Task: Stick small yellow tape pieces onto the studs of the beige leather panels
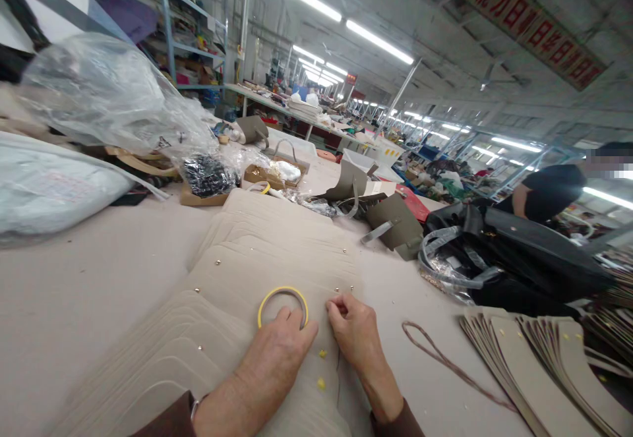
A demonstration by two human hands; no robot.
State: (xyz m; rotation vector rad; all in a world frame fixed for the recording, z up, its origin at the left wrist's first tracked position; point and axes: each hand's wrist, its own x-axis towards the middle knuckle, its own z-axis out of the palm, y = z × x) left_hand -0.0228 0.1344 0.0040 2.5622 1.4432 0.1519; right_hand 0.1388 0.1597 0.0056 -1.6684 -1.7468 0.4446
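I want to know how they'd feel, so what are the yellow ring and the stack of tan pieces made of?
The yellow ring looks like plastic or tape, with a smooth, faint sheen. The tan pieces look like leather or imitation leather, matte with clean-cut edges; I can't tell which. The small metal studs shine like brass.

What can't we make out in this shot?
Head view only:
- What the right hand pinches, if anything: hidden by its fingertips.
- Part of the yellow ring: hidden by the left hand.
- Stacked tan panels: cut off by the right and bottom edges.
- Dark items in the clear plastic bag: obscured by the film, kind unclear.
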